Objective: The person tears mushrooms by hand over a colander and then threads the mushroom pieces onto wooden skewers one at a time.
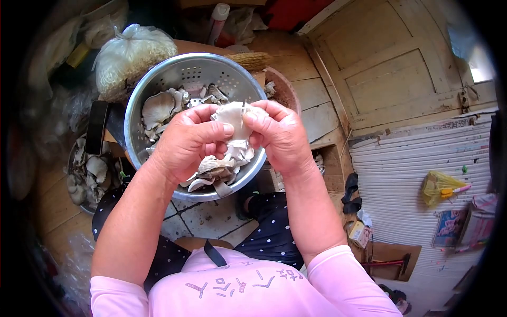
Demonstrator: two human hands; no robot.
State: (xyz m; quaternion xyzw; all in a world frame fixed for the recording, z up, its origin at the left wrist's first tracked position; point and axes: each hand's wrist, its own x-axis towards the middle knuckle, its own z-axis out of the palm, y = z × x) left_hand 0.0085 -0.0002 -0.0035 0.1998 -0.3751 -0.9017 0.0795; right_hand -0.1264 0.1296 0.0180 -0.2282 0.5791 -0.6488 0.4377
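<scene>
One whitish mushroom piece (torn near the right fingers) looks smooth.

A cream panelled door with worn, stained paint stands in a wooden frame. At its right edge is a metal latch, and just beyond that a small window glows white. Below the door runs a white ribbed wall, marked with small stains. A deep red surface lies to its upper left. Pale, grimy floor tiles spread left of the door, while the far left side falls into shadow.
</scene>
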